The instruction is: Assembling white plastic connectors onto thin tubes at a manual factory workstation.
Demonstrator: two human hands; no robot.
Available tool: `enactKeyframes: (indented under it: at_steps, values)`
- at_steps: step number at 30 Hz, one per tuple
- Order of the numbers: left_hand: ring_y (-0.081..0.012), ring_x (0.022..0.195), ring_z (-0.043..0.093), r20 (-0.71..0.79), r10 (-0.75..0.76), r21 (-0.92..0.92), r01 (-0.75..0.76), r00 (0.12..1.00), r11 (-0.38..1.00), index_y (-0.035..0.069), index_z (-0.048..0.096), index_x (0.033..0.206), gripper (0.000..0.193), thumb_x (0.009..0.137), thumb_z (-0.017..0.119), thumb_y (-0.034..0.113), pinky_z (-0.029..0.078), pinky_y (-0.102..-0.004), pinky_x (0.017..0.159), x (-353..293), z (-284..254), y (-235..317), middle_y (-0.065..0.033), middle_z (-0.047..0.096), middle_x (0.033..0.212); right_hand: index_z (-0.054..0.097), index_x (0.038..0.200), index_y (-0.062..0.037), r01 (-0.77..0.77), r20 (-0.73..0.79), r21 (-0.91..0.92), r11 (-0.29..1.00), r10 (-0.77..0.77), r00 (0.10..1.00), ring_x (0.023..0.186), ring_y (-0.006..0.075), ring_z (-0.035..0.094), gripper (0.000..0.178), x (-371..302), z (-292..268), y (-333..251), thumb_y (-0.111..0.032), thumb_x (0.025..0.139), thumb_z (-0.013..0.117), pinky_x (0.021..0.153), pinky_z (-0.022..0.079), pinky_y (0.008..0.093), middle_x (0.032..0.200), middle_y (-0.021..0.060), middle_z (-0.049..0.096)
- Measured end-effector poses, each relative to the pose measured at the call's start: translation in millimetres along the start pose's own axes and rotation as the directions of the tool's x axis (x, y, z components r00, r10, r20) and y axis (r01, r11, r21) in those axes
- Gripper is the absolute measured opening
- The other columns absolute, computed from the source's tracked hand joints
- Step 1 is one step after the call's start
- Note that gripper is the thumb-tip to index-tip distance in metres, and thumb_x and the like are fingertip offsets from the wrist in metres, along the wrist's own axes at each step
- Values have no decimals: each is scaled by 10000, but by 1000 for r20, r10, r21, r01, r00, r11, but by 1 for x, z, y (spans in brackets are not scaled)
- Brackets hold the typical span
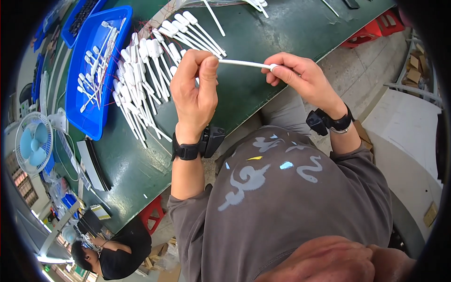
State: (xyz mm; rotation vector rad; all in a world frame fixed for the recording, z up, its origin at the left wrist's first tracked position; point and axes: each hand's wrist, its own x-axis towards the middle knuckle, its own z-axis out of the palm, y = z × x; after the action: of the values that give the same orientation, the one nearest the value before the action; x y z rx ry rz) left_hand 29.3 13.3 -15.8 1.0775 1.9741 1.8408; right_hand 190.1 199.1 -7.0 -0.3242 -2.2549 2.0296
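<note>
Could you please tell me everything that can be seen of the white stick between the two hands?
The white stick is slim, smooth and plain, and looks like plastic. Its visible length bows slightly and slopes down a little toward the picture's right. The left hand pinches one end; the right hand grips the other, where a wider white part shows between the fingers. Both ends are partly hidden. In the picture, it crosses the green table.

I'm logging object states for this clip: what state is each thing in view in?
Held stick, gripped toward both ends
Left hand, closed on its left end
Right hand, pinching its right end
Loose sticks, heaped on the table
Near tray, partly filled with white pieces
Far tray, holding dark pieces
Fan, running or not: cannot tell
Wrist strap, fastened
</note>
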Motion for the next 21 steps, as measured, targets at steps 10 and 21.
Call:
enactKeyframes:
  at_steps: [10, 21]
  values:
    - [-224, 797, 649, 301, 559, 597, -610, 773, 522, 60, 654, 952, 160, 834, 753, 105, 539, -358, 784, 18, 3, 3, -60, 641, 828, 633, 1048, -13, 354, 33, -788, 503, -540, 841, 800, 293, 616, 186, 5, 3, 13, -25, 868, 678, 825, 522, 372, 888, 103, 645]
    - [-216, 867, 664, 324, 416, 506, -527, 850, 683, 66, 687, 934, 150, 802, 747, 104, 523, -388, 900, -8, 17, 5, -48, 661, 792, 636, 1049, -43, 408, 154, -840, 356, -566, 810, 823, 245, 633, 245, 11, 15, 2, -29, 816, 709, 966, 496, 425, 869, 60, 653]
